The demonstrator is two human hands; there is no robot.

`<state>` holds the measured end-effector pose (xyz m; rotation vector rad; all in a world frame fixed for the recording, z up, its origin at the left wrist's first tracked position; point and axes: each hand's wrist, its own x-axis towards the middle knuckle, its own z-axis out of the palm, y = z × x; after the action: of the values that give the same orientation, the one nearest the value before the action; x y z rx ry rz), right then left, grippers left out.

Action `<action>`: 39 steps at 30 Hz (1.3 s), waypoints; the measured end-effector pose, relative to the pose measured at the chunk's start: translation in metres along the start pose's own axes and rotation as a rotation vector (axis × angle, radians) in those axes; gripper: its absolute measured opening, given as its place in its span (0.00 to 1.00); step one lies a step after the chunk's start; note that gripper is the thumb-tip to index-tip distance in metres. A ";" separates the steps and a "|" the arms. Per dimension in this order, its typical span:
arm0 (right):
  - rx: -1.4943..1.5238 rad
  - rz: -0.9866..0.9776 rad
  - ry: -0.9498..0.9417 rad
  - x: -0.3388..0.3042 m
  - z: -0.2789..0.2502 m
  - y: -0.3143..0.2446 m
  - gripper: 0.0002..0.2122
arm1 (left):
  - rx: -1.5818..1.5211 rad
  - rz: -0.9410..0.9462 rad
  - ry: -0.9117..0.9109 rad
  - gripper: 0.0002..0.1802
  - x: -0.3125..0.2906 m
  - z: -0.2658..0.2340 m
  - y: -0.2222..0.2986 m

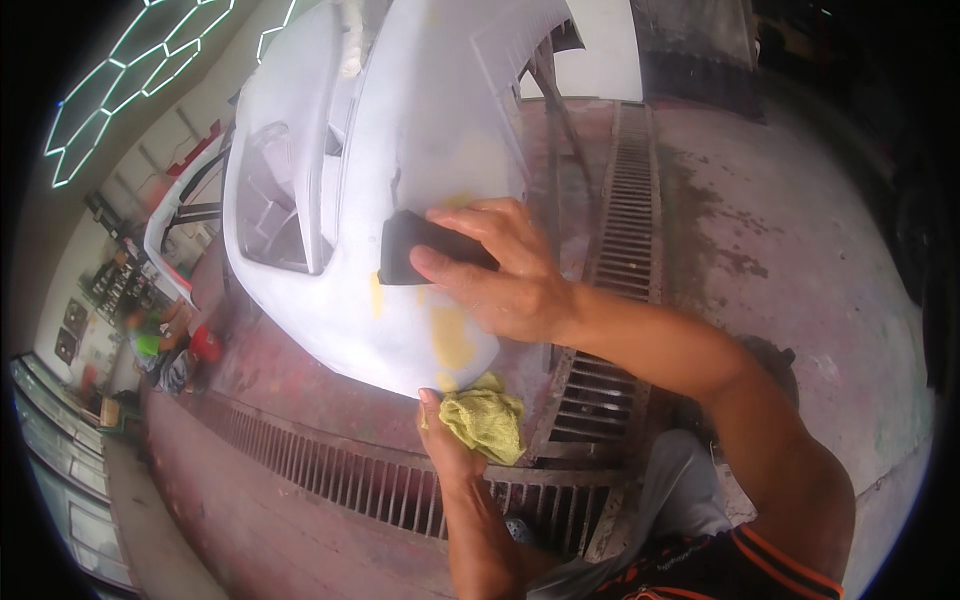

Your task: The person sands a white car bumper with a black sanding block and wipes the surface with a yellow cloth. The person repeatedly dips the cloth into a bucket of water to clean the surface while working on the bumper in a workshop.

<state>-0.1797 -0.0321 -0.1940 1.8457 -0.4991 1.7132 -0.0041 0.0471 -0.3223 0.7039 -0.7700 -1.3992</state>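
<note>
A white bumper (385,340) with tan filler patches (453,338) stretches from the top of the view down to the middle. My right hand (510,268) grips a black sanding block (425,252), fingers along one side and thumb on the other. The block's face rests against the bumper, between the patches. Lower down, at the bumper's near end, my left hand (447,438) is closed around a crumpled yellow-green cloth (488,420). Its thumb tip touches the bumper's bottom edge.
Metal drain grates (628,190) run through the reddish floor (790,270), on the right and below the bumper. A dark metal stand (565,110) stands behind it. Far left, a person in green (150,345) crouches beside a red bucket (206,344), near another bumper (160,225).
</note>
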 end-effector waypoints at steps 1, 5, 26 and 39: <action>0.014 -0.009 -0.011 -0.004 -0.003 -0.003 0.28 | 0.001 0.011 0.000 0.34 0.001 0.001 0.000; -0.007 0.023 0.012 0.013 0.004 0.006 0.29 | 0.021 0.017 -0.011 0.34 -0.001 0.001 -0.001; 0.058 -0.016 -0.062 -0.016 -0.015 0.012 0.29 | -0.008 0.019 -0.004 0.34 0.002 -0.001 -0.002; 0.081 0.076 -0.002 0.002 -0.008 0.018 0.28 | -0.001 0.021 -0.035 0.34 -0.001 0.001 0.000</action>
<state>-0.1969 -0.0411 -0.1887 1.9075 -0.5144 1.8058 -0.0045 0.0478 -0.3218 0.6698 -0.8020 -1.3961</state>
